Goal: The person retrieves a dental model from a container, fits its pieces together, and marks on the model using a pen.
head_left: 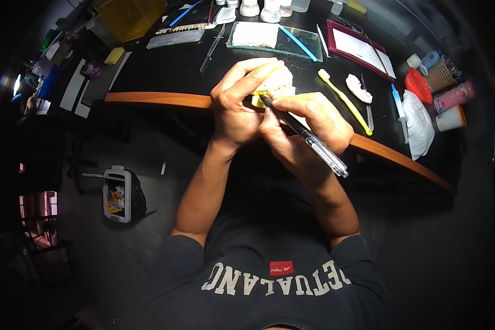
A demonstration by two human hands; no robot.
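Observation:
Near the table's front edge, my left hand (237,91) is wrapped round a pale dental model (279,82) with a yellow part at its lower left. The model is brightly lit and partly hidden by the fingers. My right hand (313,124) grips a black pen (313,142) with a clear end. The pen slants up and left, its tip at or close to the yellow part; whether it touches cannot be made out. A yellow toothbrush (346,103) and a white dental cast (358,88) lie to the right of my hands.
A glass plate (313,54) holds white paper and a blue stick. Behind my left hand lies a metal tool (212,48). At right are a dark red tray (333,33), a syringe (400,110), a white bag (418,124) and cups. A bin (127,195) stands on the floor.

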